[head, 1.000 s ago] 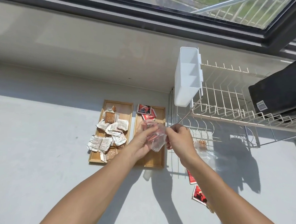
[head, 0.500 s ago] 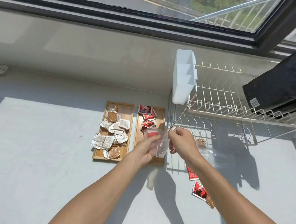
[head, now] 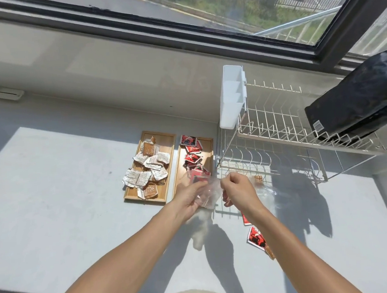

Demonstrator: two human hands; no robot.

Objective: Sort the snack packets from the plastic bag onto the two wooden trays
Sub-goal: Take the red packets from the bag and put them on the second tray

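Two wooden trays lie side by side on the grey counter. The left tray [head: 170, 137] holds several white and brown packets [head: 148, 166]. The right tray [head: 208, 145] holds several red packets [head: 192, 156]. Both hands hold a small clear plastic bag [head: 210, 189] over the right tray's near end. My left hand [head: 190, 198] grips it from below and my right hand [head: 235, 189] pinches its top edge. A red packet [head: 197, 177] shows through the bag. Red packets [head: 255, 237] lie loose on the counter to the right, beside another clear bag [head: 265, 192].
A white wire dish rack [head: 278, 135] stands to the right of the trays, with a white cutlery holder [head: 231, 98] on its left end and a black bag [head: 354, 98] on top. A window runs along the back wall.
The view has tilted up a little. Both hands have stayed on the clear bag and shifted slightly toward me; more red packets show on the right tray than one second ago.
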